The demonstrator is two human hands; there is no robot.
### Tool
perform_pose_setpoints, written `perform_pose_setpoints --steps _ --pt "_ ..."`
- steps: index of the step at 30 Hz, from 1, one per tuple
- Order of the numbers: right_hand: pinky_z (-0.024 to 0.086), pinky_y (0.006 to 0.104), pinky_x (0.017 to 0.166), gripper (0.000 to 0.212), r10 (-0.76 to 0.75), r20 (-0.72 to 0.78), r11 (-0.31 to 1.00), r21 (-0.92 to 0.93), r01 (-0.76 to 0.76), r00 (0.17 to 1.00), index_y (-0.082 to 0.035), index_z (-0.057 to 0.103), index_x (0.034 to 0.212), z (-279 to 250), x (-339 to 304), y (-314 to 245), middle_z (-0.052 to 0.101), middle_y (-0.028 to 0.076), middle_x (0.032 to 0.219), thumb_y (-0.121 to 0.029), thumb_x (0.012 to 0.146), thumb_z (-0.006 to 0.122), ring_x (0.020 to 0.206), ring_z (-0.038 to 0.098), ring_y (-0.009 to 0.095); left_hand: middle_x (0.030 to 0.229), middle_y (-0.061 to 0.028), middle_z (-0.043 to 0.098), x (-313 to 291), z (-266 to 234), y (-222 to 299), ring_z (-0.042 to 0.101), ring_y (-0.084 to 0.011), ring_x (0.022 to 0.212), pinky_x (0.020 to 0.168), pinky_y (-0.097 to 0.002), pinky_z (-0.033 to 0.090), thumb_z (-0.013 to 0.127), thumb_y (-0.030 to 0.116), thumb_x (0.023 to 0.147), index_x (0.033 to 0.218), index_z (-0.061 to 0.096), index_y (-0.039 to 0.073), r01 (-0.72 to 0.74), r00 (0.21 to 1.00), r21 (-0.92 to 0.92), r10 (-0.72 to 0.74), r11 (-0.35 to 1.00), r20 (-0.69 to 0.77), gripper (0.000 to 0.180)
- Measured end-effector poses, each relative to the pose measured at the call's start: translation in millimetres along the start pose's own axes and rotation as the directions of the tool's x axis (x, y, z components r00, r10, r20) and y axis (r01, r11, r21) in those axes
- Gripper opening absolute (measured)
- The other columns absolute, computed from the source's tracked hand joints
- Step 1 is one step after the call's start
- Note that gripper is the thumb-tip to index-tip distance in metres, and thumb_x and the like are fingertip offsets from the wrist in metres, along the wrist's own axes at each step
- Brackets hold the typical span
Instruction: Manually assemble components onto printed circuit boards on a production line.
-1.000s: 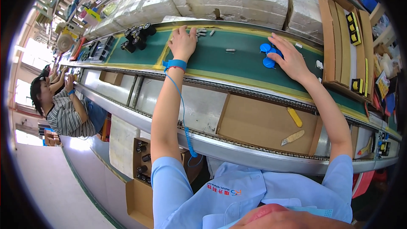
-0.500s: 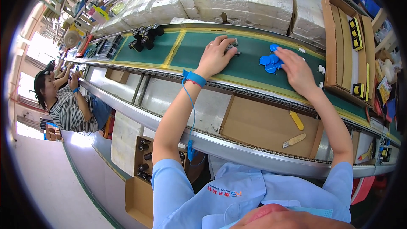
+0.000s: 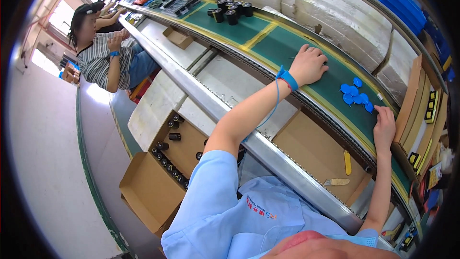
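Note:
My left hand [image 3: 310, 65], with a blue wrist strap [image 3: 287, 78], rests curled on the green conveyor belt [image 3: 275, 48]. Small dark bits show at its fingertips and a thin wire pokes out on its left side; most of what lies beneath it is hidden. Right of it is a loose cluster of flat blue disc-shaped parts with thin leads [image 3: 353, 97]. Beside the cluster's near right end, my right hand [image 3: 384, 127] has its fingers bent down onto the belt. Whatever is under those fingers is hidden. A small white block [image 3: 380, 97] sits just beyond them.
Black cylindrical parts [image 3: 232, 17] stand farther left on the belt. A cardboard box [image 3: 414, 115] with yellow-and-black parts is at right. Below lie a yellow-handled cutter [image 3: 347, 163] and a tan one [image 3: 336, 182] in a shallow carton. Foam blocks [image 3: 340, 12] line the far side. A co-worker sits left.
The view has turned, shifting the scene. My right hand has moved off the blue discs toward the belt's right end, over where white pieces lay. My left hand has curled over the small grey parts.

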State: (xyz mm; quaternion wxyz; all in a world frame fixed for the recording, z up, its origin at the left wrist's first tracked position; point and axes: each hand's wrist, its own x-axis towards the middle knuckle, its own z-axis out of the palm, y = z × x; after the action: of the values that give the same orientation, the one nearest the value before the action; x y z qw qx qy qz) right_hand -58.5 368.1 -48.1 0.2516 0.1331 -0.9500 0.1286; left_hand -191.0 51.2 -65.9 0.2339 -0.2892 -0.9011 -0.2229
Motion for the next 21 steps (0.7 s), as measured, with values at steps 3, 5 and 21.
perform_pose_setpoints --steps 3,5,21 --pt "0.047 0.0398 0.082 0.030 0.010 0.030 0.999 -0.054 -0.008 0.999 -0.004 0.065 0.105 -1 1 3 0.061 0.010 0.101 0.011 0.080 0.055 0.098 0.059 0.030 0.103 -0.0081 0.066 -1 -1 0 0.060 -0.0266 0.108 0.110 -0.0456 0.033 0.066 0.028 0.087 0.099 0.072 0.012 0.001 1.000 0.028 -0.001 1.000 0.021 0.021" --pt "0.046 0.0403 0.085 0.031 0.014 0.025 0.996 -0.089 -0.011 1.000 -0.004 0.065 0.107 0 1 2 0.061 0.010 0.104 0.010 0.081 0.055 0.101 0.058 0.029 0.104 -0.0086 0.066 -1 -2 -1 0.059 -0.0268 0.108 0.110 -0.0456 0.033 0.066 0.028 0.087 0.099 0.072 0.011 0.000 1.000 0.031 0.000 1.000 0.012 0.022" --pt "0.040 0.0414 0.100 0.037 0.049 0.000 0.996 -0.069 -0.049 0.999 -0.006 0.058 0.125 -2 -2 1 0.057 0.011 0.127 0.003 0.090 0.051 0.118 0.053 0.031 0.107 -0.0143 0.064 11 -102 -191 0.060 -0.0334 0.102 0.090 -0.0449 0.046 0.067 0.012 0.081 0.106 0.065 0.006 0.357 0.721 0.037 -0.251 0.933 -0.646 0.026"
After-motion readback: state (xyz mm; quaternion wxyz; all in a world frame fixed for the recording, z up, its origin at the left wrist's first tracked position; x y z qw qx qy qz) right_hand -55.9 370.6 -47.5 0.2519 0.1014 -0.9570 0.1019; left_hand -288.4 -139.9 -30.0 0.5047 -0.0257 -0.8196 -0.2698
